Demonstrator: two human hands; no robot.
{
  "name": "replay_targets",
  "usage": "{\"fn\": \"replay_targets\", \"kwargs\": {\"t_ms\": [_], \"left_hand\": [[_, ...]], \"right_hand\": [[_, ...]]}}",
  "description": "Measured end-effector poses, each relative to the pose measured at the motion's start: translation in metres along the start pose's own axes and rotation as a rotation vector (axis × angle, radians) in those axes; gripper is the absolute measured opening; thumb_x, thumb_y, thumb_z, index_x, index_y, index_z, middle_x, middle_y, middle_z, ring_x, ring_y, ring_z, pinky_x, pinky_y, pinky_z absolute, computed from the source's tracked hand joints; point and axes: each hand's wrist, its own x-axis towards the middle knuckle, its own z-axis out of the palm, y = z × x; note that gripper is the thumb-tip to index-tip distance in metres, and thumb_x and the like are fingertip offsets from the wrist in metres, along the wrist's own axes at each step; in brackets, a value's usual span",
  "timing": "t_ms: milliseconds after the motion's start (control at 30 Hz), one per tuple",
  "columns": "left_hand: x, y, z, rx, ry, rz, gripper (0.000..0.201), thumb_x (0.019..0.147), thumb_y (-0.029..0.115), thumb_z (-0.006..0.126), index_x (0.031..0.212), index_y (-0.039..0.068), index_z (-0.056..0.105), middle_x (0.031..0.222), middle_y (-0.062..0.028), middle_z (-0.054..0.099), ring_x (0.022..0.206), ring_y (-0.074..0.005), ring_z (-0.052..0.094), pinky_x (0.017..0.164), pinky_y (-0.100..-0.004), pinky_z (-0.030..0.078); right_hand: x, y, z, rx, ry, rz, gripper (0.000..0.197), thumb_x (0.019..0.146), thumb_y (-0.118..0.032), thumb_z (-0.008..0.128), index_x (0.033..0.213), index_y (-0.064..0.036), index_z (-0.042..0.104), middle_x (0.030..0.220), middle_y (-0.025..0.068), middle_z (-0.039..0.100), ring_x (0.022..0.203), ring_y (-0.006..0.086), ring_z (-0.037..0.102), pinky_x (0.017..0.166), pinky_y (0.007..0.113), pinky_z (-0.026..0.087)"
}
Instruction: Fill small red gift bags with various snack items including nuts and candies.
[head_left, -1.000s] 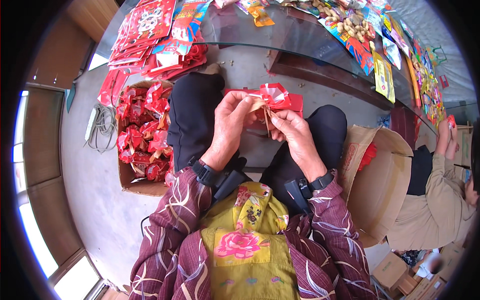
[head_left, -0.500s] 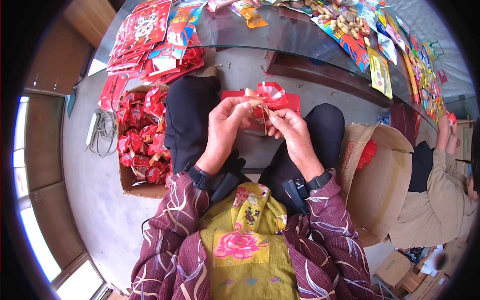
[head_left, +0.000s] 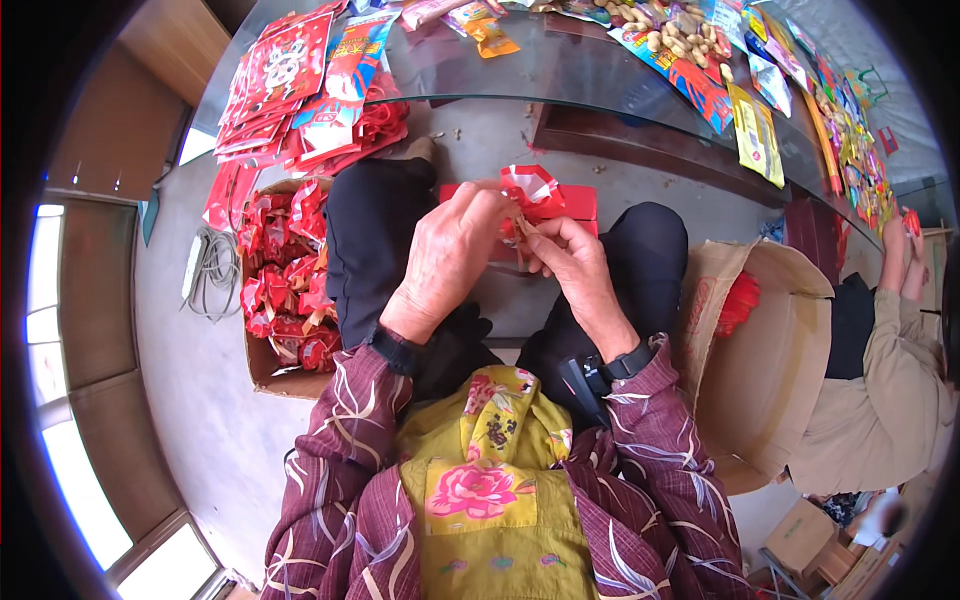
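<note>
Between my knees sits a small red bag with a gathered, flared top (head_left: 533,188). A tan ribbon (head_left: 523,231) is at its neck, though the fingers partly cover it. My left hand (head_left: 448,258) is closed at the neck, its back turned up and its fingertips hidden from view. With thumb and forefinger, my right hand (head_left: 580,282) pinches the ribbon just beside it. Behind and under the bag shows a flat red surface (head_left: 580,203), perhaps a box or stool top.
A carton (head_left: 256,368) of tied red bags stands left; an open carton (head_left: 755,390) with something red inside stands right. Ahead, a glass table (head_left: 480,80) bears red packets (head_left: 280,75), peanuts (head_left: 680,35) and snack packs (head_left: 757,135). Another person (head_left: 870,410) sits far right.
My left hand has rolled over, so its back now faces up and its fingers reach over the bag's neck. The right hand keeps its pinch and has shifted slightly.
</note>
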Motion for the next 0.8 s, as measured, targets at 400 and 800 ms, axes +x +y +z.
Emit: {"fn": "replay_targets", "kwargs": {"t_ms": [400, 800], "left_hand": [[-0.005, -0.013, 0.016, -0.77, 0.02, -0.848, 0.013, 0.102, 0.013, 0.052, 0.1, 0.0, 0.053, 0.074, -0.0115, 0.069, 0.058, -0.018, 0.068, 0.051, -0.0252, 0.054], [-0.014, -0.024, 0.031, -1.062, 0.011, -1.105, 0.016, 0.098, 0.016, 0.052, 0.102, 0.0, 0.05, 0.075, -0.0137, 0.068, 0.052, -0.0189, 0.065, 0.047, -0.0274, 0.053]], "right_hand": [[0.001, 0.015, -0.008, -0.072, 0.034, -0.06, 0.011, 0.097, -0.017, 0.062, 0.097, -0.0062, 0.061, 0.088, -0.0015, 0.067, 0.073, 0.0059, 0.059, 0.067, 0.023, 0.045], [0.004, 0.01, -0.004, 0.207, -0.029, -0.045, 0.018, 0.102, -0.023, 0.055, 0.098, -0.0064, 0.061, 0.088, 0.0018, 0.065, 0.076, 0.0081, 0.058, 0.071, 0.024, 0.045]]}}
